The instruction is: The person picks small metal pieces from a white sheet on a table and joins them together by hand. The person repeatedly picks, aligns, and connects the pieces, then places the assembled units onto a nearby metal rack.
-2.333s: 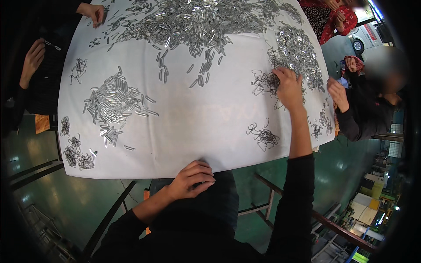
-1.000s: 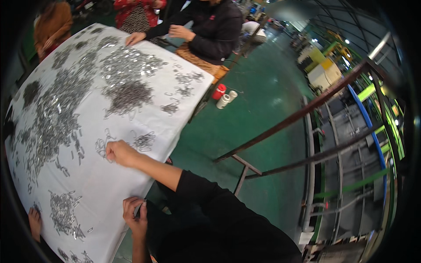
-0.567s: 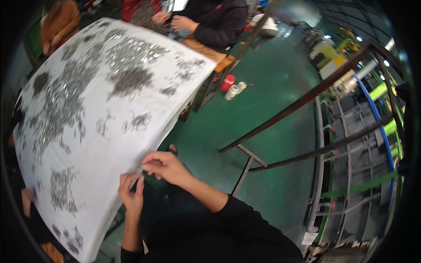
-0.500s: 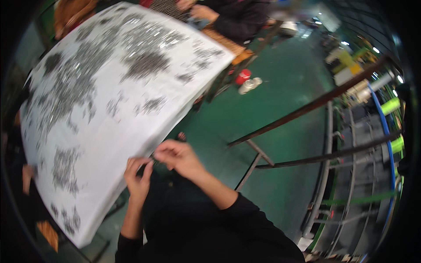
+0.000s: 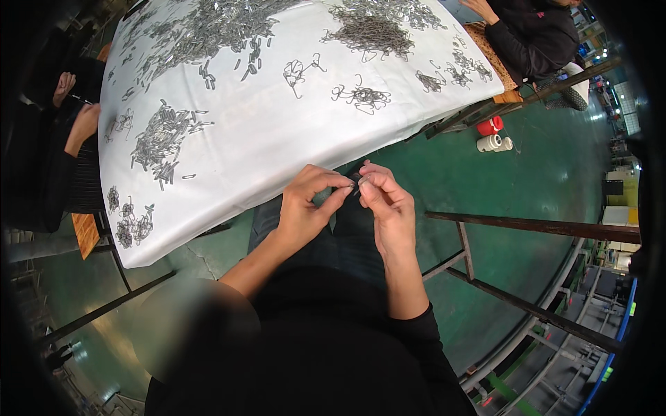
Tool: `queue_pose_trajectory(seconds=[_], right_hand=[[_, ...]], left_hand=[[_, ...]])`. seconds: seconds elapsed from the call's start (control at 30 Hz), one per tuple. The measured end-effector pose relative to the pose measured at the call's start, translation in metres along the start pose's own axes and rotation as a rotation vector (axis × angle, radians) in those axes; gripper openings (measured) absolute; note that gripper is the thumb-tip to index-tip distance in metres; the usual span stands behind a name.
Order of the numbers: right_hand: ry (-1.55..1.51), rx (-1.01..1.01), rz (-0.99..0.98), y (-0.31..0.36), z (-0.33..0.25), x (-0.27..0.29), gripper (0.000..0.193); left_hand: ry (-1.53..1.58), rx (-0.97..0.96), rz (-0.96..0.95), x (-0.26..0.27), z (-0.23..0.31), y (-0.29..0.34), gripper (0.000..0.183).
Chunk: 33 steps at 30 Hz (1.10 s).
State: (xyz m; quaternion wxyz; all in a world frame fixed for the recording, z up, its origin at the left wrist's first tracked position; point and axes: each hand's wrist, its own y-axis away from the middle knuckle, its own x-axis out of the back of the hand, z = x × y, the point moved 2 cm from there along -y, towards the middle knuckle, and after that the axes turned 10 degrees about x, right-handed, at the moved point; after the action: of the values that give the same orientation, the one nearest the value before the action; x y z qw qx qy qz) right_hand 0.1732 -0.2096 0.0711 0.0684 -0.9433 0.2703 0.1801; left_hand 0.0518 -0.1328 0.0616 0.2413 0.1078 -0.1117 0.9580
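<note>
My left hand (image 5: pixel 309 204) and my right hand (image 5: pixel 385 201) meet in front of my chest, just below the near edge of the white-covered table (image 5: pixel 277 132). Their fingertips pinch a small dark metal piece (image 5: pixel 356 183) between them; its shape is too small to tell. Heaps of small silver metal clips (image 5: pixel 163 139) and tangles of bent wire hooks (image 5: pixel 362 97) lie spread over the cloth. A dense grey wire pile (image 5: pixel 371 31) sits further back on the right.
Another person's hands (image 5: pixel 80 118) work at the table's left side, and a person in dark clothes (image 5: pixel 538 35) sits at the far right. A red can and white rolls (image 5: pixel 491 135) stand on the green floor. A dark metal railing (image 5: pixel 527 229) runs to my right.
My right hand has come back from the wire pieces on the cloth to meet my left hand near my chest. Both now pinch a small piece. My view swung back toward the table.
</note>
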Motion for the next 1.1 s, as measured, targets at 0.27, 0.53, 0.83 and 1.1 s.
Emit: queue_pose_trajectory(seconds=[0.27,0.53,0.83,1.1], right_hand=[[0.072,0.069,-0.002,-0.008,0.009,0.001,0.009],[0.250,0.148,0.051,-0.012,0.010,-0.003,0.006],[0.472,0.433,-0.019,-0.007,0.004,-0.004,0.007],[0.377,0.401,0.015,0.005,-0.002,0.004,0.008]], left_hand=[[-0.019,0.004,-0.024,0.001,-0.007,-0.005,0.013],[-0.044,-0.021,-0.007,0.001,0.005,-0.016,0.010],[-0.173,-0.042,-0.007,0.025,-0.028,-0.051,0.020],[-1.085,0.104,0.159,0.105,-0.135,-0.190,0.051]])
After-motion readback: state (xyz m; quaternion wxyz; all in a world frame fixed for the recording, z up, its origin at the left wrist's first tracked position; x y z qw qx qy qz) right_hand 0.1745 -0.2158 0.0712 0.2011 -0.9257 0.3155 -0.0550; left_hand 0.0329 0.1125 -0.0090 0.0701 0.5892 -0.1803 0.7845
